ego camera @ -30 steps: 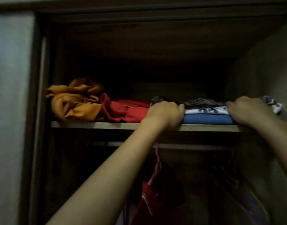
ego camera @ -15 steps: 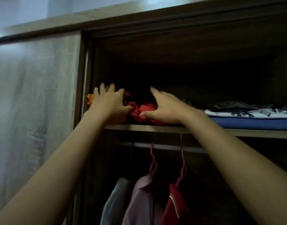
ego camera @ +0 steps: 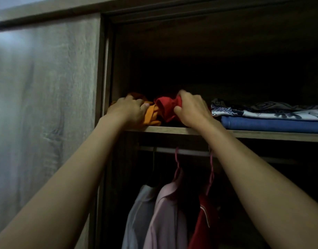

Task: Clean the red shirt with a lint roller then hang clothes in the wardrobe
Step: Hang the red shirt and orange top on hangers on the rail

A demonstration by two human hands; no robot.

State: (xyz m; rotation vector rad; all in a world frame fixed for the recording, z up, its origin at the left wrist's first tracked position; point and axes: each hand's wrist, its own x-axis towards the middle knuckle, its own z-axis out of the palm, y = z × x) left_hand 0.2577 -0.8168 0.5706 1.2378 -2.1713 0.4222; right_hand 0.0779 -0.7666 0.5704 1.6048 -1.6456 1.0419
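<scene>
The red shirt [ego camera: 168, 109] lies crumpled on the upper shelf [ego camera: 172, 129] of the wardrobe [ego camera: 108, 69], between an orange garment [ego camera: 151, 115] on its left and a folded stack on its right. It is gripped by the right hand [ego camera: 192, 110], whose thumb and fingers are curled into a bunched fold of the cloth. The left hand [ego camera: 130, 110] is laid over the orange garment with its fingers bent down onto the fabric; whether cloth is actually pinched there cannot be told.

The shirt is judged to be light, soft and limp — no stiffness can be counted on, so it would sag and trail if lifted by one corner. A bunched handful near the middle, as held now, is likely the surest grip; the collar or shoulders would serve better once it is shaken out. It is not fragile, though it could drag the orange garment along, since the two are pressed together.

As for what is stored: the shelf also carries a stack with a blue folded item [ego camera: 273, 123] at the bottom and patterned black-and-white cloth [ego camera: 266, 111] above. Below the shelf, a rail [ego camera: 172, 151] holds pink hangers [ego camera: 178, 166] — a pale grey garment [ego camera: 136, 218], a pink shirt [ego camera: 167, 216] and a dark red garment with a white stripe [ego camera: 205, 220] hang there. No lint roller is seen.
</scene>
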